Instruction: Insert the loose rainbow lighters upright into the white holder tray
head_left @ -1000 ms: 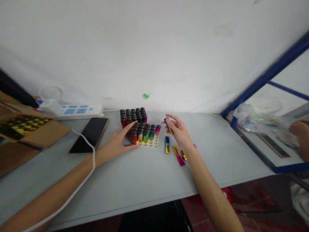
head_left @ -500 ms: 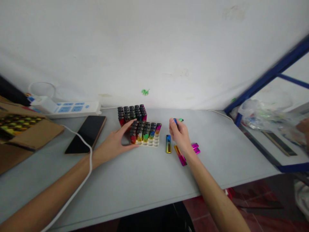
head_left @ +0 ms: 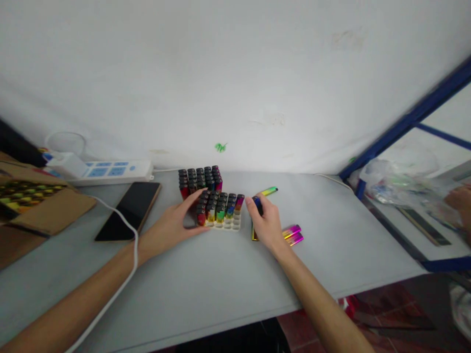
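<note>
A white tray point(head_left: 231, 226) holds several upright lighters with black tops; its front right holes stand bare. My left hand point(head_left: 172, 224) grips the left side of this tray, thumb in front and fingers behind. Right of the tray, my right hand point(head_left: 265, 218) is closed on a blue lighter point(head_left: 258, 205). Beneath and beside that hand lie loose lighters, partly covered by it. Pink and yellow lighters point(head_left: 292, 234) lie to its right, and a green and yellow one point(head_left: 270, 191) lies behind it. A second block of upright lighters point(head_left: 200, 179) stands behind the tray.
On the left are a phone point(head_left: 128, 211), a power strip point(head_left: 114, 170) and an open cardboard box point(head_left: 55, 208). A white cable point(head_left: 134, 245) crosses over my left forearm. At the right stand a blue frame point(head_left: 390, 132) and plastic bags point(head_left: 382, 179); another person's hand point(head_left: 459, 203) shows there.
My right hand has moved left and slightly down towards the tray with the blue lighter, uncovering the green and yellow lighter. My left hand keeps its grip on the tray.
</note>
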Demonstrator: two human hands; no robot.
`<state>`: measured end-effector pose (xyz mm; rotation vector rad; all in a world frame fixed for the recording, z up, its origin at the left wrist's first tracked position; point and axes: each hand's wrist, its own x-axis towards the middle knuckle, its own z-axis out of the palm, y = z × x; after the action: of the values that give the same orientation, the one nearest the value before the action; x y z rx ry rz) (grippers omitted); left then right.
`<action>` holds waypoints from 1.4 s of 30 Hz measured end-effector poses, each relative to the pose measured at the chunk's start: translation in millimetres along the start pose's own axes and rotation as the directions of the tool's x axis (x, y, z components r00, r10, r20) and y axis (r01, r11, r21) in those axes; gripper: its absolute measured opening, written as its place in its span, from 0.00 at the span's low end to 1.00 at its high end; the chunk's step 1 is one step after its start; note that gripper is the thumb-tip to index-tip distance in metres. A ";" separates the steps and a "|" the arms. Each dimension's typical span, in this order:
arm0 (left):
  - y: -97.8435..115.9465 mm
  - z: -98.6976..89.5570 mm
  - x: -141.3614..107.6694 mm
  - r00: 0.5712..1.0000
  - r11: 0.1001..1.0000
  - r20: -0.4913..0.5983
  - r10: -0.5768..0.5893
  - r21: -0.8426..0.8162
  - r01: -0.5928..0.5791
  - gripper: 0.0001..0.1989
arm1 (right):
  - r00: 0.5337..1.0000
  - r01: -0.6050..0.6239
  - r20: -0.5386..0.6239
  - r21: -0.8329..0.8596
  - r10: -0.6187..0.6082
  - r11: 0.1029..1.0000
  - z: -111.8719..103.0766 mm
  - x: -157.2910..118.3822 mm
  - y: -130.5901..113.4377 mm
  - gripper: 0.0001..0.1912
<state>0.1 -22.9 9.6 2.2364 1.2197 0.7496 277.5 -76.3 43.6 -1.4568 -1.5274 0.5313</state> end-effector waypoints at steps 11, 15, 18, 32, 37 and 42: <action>6.5 -1.5 -0.6 1.000 1.000 0.026 -0.002 -0.011 0.002 0.51 | 0.923 0.383 0.107 -0.161 -0.370 0.909 -22.7 -1.8 -0.8 0.17; 8.1 -1.1 -0.4 1.000 0.999 0.012 0.019 -0.037 -0.018 0.50 | 0.928 0.325 0.230 -0.118 -0.293 0.938 -15.2 -7.1 0.4 0.19; 9.0 -1.2 -0.5 0.999 0.998 0.010 0.044 -0.044 -0.044 0.49 | 0.920 0.280 0.307 -0.083 -0.243 0.956 -6.7 -9.5 1.3 0.17; 5.6 0.6 -1.5 0.997 0.996 0.008 0.081 -0.022 -0.081 0.50 | 0.889 0.293 0.437 -0.317 -0.135 0.902 -2.1 -4.6 2.2 0.07; 2.1 0.9 0.0 1.000 1.000 0.013 0.029 -0.003 -0.029 0.51 | 0.879 0.320 0.469 -0.437 -0.091 0.841 2.0 -2.7 -6.8 0.10; 1.5 -0.2 0.8 0.999 0.999 0.005 0.036 0.026 -0.036 0.51 | 0.873 0.338 0.475 -0.427 -0.109 0.839 5.3 -2.3 -6.8 0.16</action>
<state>1.2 -22.8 10.9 2.2860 1.1967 0.7459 269.1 -78.4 45.9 -1.5646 -2.3023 0.3339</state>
